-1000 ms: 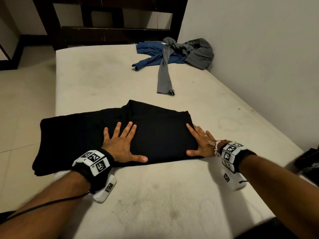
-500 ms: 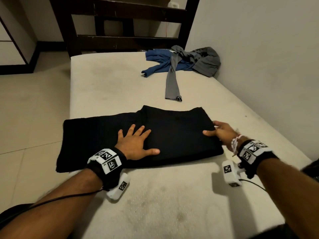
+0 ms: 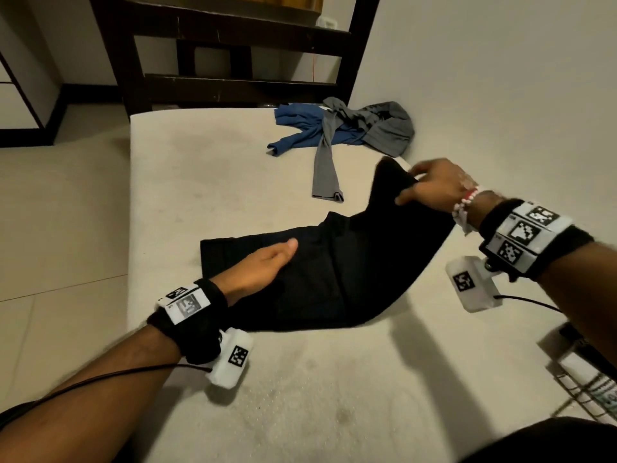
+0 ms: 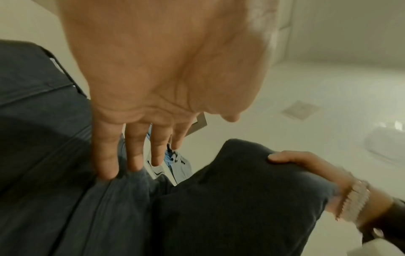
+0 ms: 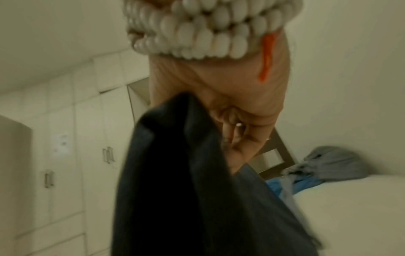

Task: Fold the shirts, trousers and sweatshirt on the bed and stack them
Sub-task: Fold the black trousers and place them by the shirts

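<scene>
Black trousers (image 3: pixel 337 275) lie half folded on the bed's mattress (image 3: pixel 300 396). My right hand (image 3: pixel 430 185) pinches their right end and holds it lifted above the bed; the right wrist view shows the dark cloth (image 5: pixel 175 173) hanging from my curled fingers (image 5: pixel 236 142). My left hand (image 3: pixel 267 262) stands on edge with straight fingers pressing into the middle of the trousers (image 4: pixel 87 207); in the left wrist view its fingertips (image 4: pixel 107 169) dig into the fabric crease. A blue shirt (image 3: pixel 300 128) and a grey sweatshirt (image 3: pixel 384 128) lie crumpled at the far end.
The wall (image 3: pixel 500 95) runs along the bed's right side. A dark wooden bed frame (image 3: pixel 233 45) stands behind the mattress. Tiled floor (image 3: pixel 60 228) lies to the left. Striped cloth items (image 3: pixel 594 389) sit at the lower right edge.
My right hand has gripped the trousers' right end and lifted it up off the bed. My left hand turned from flat onto its edge at the middle of the trousers.
</scene>
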